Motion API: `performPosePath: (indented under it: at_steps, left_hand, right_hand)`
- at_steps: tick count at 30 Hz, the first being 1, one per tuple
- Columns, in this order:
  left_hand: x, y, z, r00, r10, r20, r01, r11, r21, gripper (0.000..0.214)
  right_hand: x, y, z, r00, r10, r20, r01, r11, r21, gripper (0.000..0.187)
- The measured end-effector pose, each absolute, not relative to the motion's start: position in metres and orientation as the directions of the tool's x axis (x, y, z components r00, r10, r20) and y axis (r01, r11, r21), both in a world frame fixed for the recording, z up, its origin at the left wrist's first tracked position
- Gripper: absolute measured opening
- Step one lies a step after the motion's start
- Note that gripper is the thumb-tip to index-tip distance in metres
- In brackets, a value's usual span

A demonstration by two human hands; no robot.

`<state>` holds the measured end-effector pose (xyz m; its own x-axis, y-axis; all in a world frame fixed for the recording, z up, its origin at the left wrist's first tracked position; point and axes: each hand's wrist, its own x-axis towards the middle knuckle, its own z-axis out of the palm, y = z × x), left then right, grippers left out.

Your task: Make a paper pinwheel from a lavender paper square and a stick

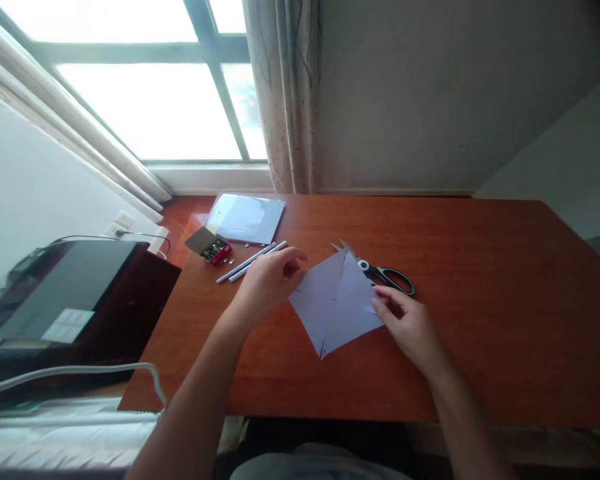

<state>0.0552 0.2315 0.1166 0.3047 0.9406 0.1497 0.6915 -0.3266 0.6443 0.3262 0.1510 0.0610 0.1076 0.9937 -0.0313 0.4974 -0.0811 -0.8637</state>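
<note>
A square sheet of white paper (330, 313) lies turned like a diamond on the wooden table, with slits running inward from its corners and a small red dot near its middle. At its left corner is my left hand (273, 280), fingers curled and the thumb side against the paper. My right hand (405, 323) pinches the opposite corner between thumb and fingers. Scissors with black handles (397, 277) lie partly under the upper right edge, blades apart. Two thin white sticks (245, 267) rest just beyond my left hand, which hides their near part.
A small open red box (220, 252) of metal pieces sits at the table's left, a few loose pieces beside it. Behind it lies a clear plastic sleeve with sheets (245, 217). A dark appliance (65, 287) stands left of the table (505, 300), below a bright window.
</note>
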Motion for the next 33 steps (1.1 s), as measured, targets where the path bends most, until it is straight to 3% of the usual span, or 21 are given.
performPosePath:
  at_steps: [3, 8, 10, 13, 19, 33]
  left_hand:
    - [0.027, 0.224, 0.104, 0.142, 0.964, 0.226, 0.841, -0.238, 0.486, 0.013]
    - [-0.014, 0.216, 0.1, -0.067, 0.957, 0.282, 0.929, -0.043, 0.368, 0.02]
    - [-0.028, 0.215, 0.104, -0.18, 0.937, 0.299, 0.962, 0.104, 0.252, 0.024]
    - [-0.045, 0.217, 0.11, -0.21, 0.935, 0.286, 0.976, 0.185, 0.111, 0.03]
    - [-0.052, 0.229, 0.117, -0.049, 0.994, 0.095, 0.99, 0.061, -0.124, 0.033]
    - [-0.042, 0.244, 0.11, -0.041, 0.999, 0.018, 0.983, 0.044, -0.18, 0.036]
  right_hand:
    - [0.321, 0.163, 0.065, 0.035, 0.99, 0.136, 0.661, 0.079, -0.746, 0.029]
    - [0.318, 0.169, 0.058, -0.052, 0.923, 0.38, 0.777, 0.276, -0.566, 0.024]
    - [0.319, 0.167, 0.057, -0.032, 0.909, 0.416, 0.763, 0.291, -0.577, 0.023]
    - [0.321, 0.166, 0.059, 0.033, 0.906, 0.422, 0.705, 0.278, -0.653, 0.021]
    - [0.326, 0.167, 0.061, 0.101, 0.915, 0.39, 0.654, 0.234, -0.719, 0.02]
    - [0.326, 0.164, 0.065, 0.067, 0.921, 0.385, 0.664, 0.247, -0.706, 0.018]
